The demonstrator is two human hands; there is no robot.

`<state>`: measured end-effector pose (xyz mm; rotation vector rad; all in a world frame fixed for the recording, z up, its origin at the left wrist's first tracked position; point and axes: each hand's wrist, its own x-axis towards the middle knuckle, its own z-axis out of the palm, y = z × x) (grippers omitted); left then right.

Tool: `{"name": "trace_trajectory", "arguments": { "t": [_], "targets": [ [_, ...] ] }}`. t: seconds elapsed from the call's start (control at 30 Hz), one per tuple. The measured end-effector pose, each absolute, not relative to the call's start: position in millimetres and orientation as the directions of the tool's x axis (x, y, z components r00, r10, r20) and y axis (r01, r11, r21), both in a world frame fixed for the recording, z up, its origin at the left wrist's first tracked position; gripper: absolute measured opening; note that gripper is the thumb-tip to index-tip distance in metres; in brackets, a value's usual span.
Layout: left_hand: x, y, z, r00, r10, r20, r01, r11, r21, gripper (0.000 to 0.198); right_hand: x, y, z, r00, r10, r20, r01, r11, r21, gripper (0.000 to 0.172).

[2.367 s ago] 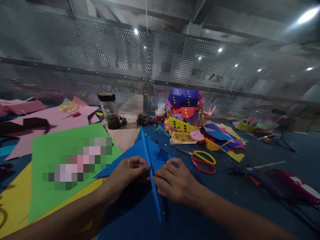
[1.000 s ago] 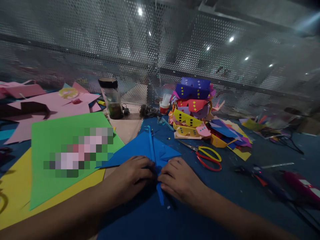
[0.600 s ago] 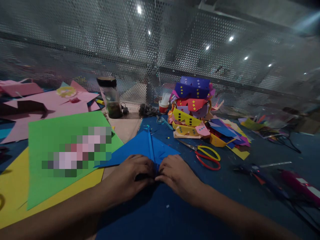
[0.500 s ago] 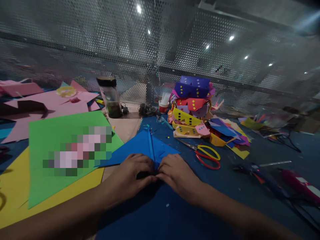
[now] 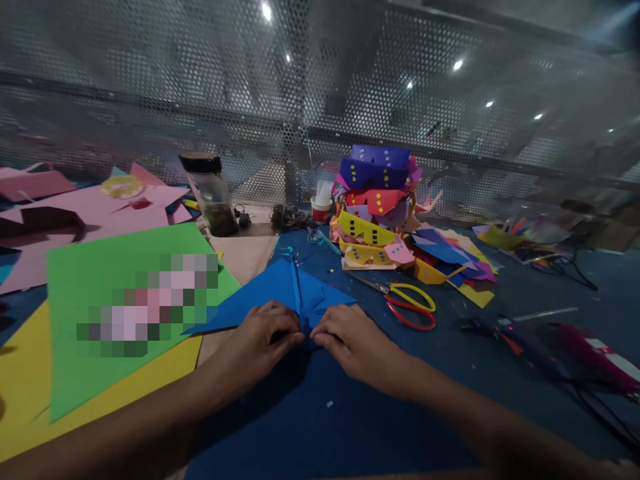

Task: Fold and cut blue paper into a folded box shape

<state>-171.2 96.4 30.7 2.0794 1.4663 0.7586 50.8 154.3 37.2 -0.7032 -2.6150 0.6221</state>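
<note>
A folded blue paper (image 5: 280, 287) lies in front of me, with a narrow raised fold running down its middle. My left hand (image 5: 267, 333) has its fingers curled and pressed on the paper's near edge, left of that fold. On the other side my right hand (image 5: 345, 337) pinches the near edge, thumb against fingers. A small gap separates the two hands. Part of the near edge is hidden under the fingers. Scissors with yellow and red handles (image 5: 410, 307) lie right of the paper.
Green paper (image 5: 100, 267) and yellow paper (image 5: 25, 373) lie at left. Behind stand a black-lidded jar (image 5: 220, 207), a paper cup (image 5: 321, 207) and stacked paper crowns (image 5: 380, 173). At right are paper scraps (image 5: 450, 250), a dark glue gun (image 5: 520, 340) and a magenta tool (image 5: 600, 353).
My hands have moved slightly apart at the blue paper's near edge. The whole view has shifted a little, so most things appear further left.
</note>
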Motion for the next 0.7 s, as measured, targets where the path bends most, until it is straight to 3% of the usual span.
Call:
{"name": "trace_trajectory", "arguments": {
  "t": [0.2, 0.47, 0.7],
  "targets": [
    [-171.1, 95.0, 35.3, 0.174, 0.98, 0.098, 0.674, -0.191, 0.713, 0.015, 49.5, 153.3, 41.2, -0.786, 0.583, 0.205, 0.413, 0.743, -0.527, 0.014],
    [-174.6, 96.6, 29.7, 0.225, 0.966, 0.126, 0.597, -0.239, 0.766, 0.02, 50.3, 153.3, 38.7, -0.773, 0.598, 0.212, 0.416, 0.73, -0.542, 0.007],
    [-172.0, 98.2, 32.1, 0.226, 0.965, 0.129, 0.656, -0.249, 0.712, 0.022, 46.1, 151.3, 37.0, -0.762, 0.607, 0.224, 0.428, 0.733, -0.528, 0.006]
  ]
}}
